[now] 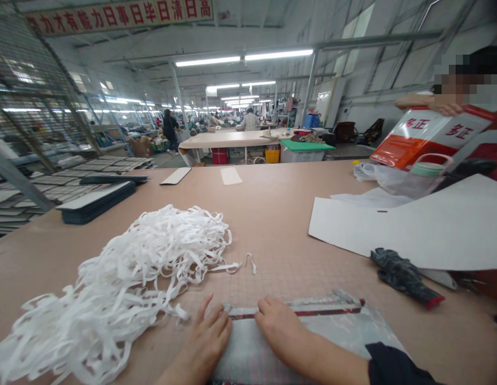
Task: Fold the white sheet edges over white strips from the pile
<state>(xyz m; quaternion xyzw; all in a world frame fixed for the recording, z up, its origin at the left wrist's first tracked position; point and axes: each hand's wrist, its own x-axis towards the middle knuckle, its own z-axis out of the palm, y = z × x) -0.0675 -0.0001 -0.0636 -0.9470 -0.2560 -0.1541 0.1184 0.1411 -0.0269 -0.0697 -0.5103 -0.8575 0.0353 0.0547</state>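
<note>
Pressing flat, both hands palms-down on the clear bag.

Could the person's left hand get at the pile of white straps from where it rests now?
Probably yes. The left hand lies flat on the clear plastic bag, right beside the pile of white straps, whose nearest loose ends lie by its fingers. Only bare table lies between them, and the hand holds nothing.

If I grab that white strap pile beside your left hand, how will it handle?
The white strap pile is probably floppy and light: thin flat strips lie in loose loops. It looks tangled, so lifting a handful would likely drag neighbouring strips along. A loose strand already trails out, so pushing may scatter it.
</note>
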